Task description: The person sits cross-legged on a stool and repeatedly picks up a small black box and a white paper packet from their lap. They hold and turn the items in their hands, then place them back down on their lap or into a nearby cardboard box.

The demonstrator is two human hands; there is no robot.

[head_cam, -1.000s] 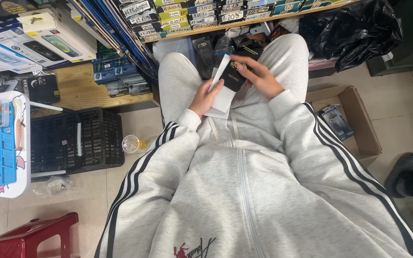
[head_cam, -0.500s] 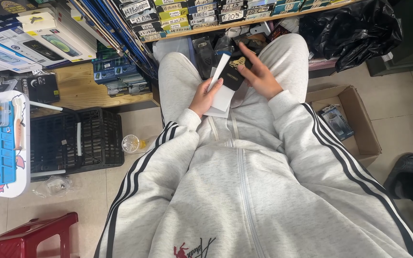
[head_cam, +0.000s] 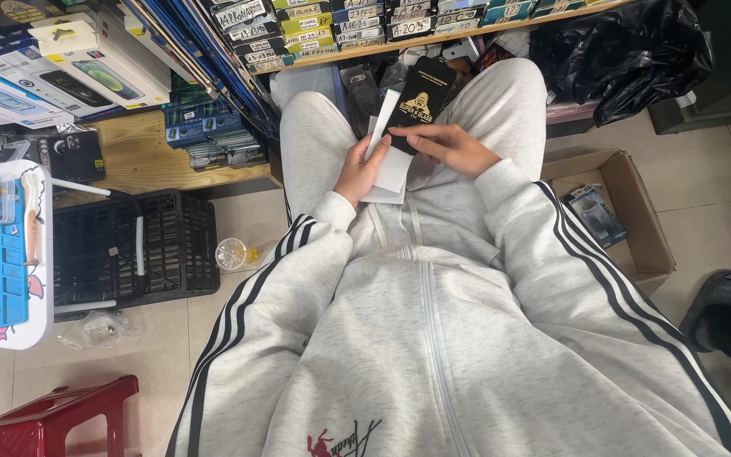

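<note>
Raised since the earlier frame, the black packet point(head_cam: 423, 101) is pinched by the right hand point(head_cam: 446, 148); the white sleeve point(head_cam: 388, 161), closed in the left hand point(head_cam: 359, 173), could slip to the floor point(head_cam: 721, 178).

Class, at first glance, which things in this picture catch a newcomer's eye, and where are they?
At top centre, the right hand holds a black flat packet while the left hand holds white sleeves over the lap. A red stool glows bottom left, and a black plastic bag sits top right.

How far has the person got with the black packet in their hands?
Done: the black packet is out and raised over the lap. In hand: the right hand grips its lower end; the left hand holds white sleeves beside it. Left: no contents are out yet, so unpacking seems early.
</note>
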